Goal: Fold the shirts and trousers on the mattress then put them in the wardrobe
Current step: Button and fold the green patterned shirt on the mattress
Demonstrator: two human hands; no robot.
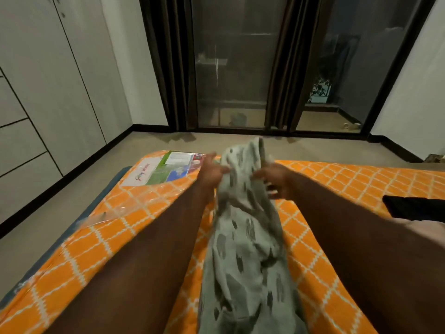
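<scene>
Folding looks to be at its opening step: a grey-green patterned garment (243,237) is held up by its far end above the orange mattress (96,225), the rest trailing back in a crumpled rope toward the person, between the 2 forearms. Bunched as it is, I cannot tell whether it is a shirt or trousers. The left hand (213,171) grips the cloth's left edge, its fingers curled into the fabric. The right hand (274,179) meets the other side, forefinger reaching to the cloth and the other fingers splayed loose below; blur hides whether it truly pinches anything. Next, I judge, the garment must be shaken open and laid flat on the mattress before any crease is made. A black garment (414,208) lies at the mattress's right edge, and the wardrobe (36,92) stands to the left, doors closed.
</scene>
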